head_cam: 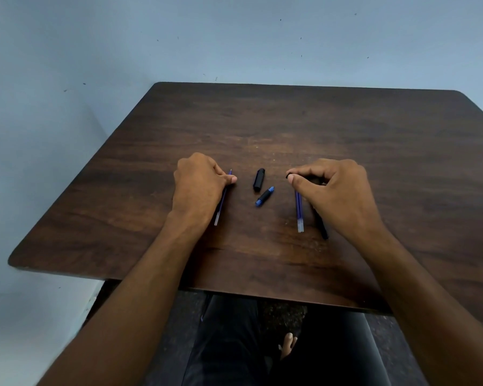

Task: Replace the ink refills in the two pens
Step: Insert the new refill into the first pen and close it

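My left hand (pixel 200 188) has its fingers curled and pinches a thin blue ink refill (pixel 221 203) that lies along the dark wooden table (pixel 290 121). My right hand (pixel 333 190) pinches a small black pen part (pixel 288 175) between thumb and forefinger. Two blue refills (pixel 299 215) lie side by side just under that hand, and a black pen barrel (pixel 321 227) lies beside them, partly hidden by the hand. Between my hands rest a black pen cap (pixel 259 179) and a short black and blue pen piece (pixel 265 196).
The table's near edge (pixel 234 292) runs above my lap and a foot on the floor. A pale blue wall stands behind and to the left of the table. The far half of the tabletop shows only bare wood.
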`<state>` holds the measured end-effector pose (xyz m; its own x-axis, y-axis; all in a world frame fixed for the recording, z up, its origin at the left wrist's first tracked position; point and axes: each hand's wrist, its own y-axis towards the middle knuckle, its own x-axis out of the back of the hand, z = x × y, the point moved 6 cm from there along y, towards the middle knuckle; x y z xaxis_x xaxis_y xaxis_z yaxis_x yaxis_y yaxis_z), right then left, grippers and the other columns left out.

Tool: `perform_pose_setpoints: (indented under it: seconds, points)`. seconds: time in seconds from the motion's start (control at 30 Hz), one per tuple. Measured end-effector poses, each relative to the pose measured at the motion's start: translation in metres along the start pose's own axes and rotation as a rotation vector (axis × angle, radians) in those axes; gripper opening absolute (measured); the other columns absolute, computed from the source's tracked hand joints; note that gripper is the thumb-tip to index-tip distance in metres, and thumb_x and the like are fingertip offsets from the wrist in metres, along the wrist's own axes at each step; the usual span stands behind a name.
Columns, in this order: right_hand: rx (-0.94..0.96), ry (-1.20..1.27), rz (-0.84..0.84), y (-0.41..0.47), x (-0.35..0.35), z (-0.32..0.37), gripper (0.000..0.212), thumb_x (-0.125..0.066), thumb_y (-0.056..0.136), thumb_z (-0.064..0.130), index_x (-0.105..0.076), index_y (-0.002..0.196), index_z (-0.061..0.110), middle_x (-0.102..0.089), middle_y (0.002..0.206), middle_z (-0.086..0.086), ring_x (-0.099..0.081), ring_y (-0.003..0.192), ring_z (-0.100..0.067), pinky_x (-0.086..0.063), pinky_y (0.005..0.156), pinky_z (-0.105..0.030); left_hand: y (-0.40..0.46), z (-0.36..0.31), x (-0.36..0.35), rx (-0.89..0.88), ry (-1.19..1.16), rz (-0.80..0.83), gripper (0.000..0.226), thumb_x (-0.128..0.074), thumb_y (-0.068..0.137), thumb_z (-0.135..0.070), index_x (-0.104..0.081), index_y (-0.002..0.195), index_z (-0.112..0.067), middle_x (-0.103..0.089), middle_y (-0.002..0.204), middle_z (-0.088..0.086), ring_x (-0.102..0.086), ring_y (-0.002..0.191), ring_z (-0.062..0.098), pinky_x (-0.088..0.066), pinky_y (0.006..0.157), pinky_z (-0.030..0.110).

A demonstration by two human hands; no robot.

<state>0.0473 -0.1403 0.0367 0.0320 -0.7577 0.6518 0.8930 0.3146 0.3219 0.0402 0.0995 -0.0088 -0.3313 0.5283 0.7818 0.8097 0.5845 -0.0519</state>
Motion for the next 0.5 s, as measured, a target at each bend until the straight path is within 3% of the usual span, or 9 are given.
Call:
perform_pose_setpoints:
  seconds: [0.2,0.3,0.4,0.5]
  points:
    - [-0.013,0.023,0.005,-0.001,0.002,-0.003,0.017,-0.07,0.091,0.024,-0.077,0.105,0.019,-0.067,0.085,0.019,-0.063,0.073,0.01,-0.047,0.067,-0.001,-0.003,0.001,0.003,-0.028,-0.038,-0.023,0.024,-0.086,0.069,-0.042,-0.07,0.063,-0.026,-0.069,0.067,-0.006,-0.064,0.07,0.005,-0.045,0.054,0.021]
    - [-0.03,0.098,-0.012,-0.001,0.005,-0.006,0.012,-0.072,0.09,0.024,-0.079,0.099,0.02,-0.065,0.072,0.023,-0.062,0.062,0.013,-0.047,0.059,-0.005,-0.01,-0.006,0.008,-0.133,-0.075,-0.091,0.02,-0.084,0.07,-0.042,-0.07,0.063,-0.029,-0.066,0.064,-0.013,-0.063,0.067,0.001,-0.055,0.067,0.023]
    - [-0.091,0.259,0.001,0.001,0.008,-0.011,0.01,-0.073,0.089,0.023,-0.08,0.093,0.018,-0.072,0.064,0.006,-0.065,0.055,-0.002,-0.053,0.056,-0.017,-0.028,-0.026,0.01,-0.314,-0.265,-0.111,0.017,-0.085,0.069,-0.041,-0.073,0.067,-0.029,-0.071,0.065,-0.017,-0.066,0.067,-0.007,-0.053,0.066,0.015]
    - [-0.156,0.471,0.03,0.003,0.009,-0.012,0.009,-0.074,0.088,0.018,-0.08,0.092,0.014,-0.076,0.074,-0.009,-0.068,0.061,-0.014,-0.06,0.063,-0.027,-0.043,-0.047,0.006,-0.435,-0.397,-0.011,0.017,-0.084,0.07,-0.042,-0.076,0.072,-0.028,-0.073,0.068,-0.017,-0.068,0.064,-0.003,-0.052,0.059,0.012]
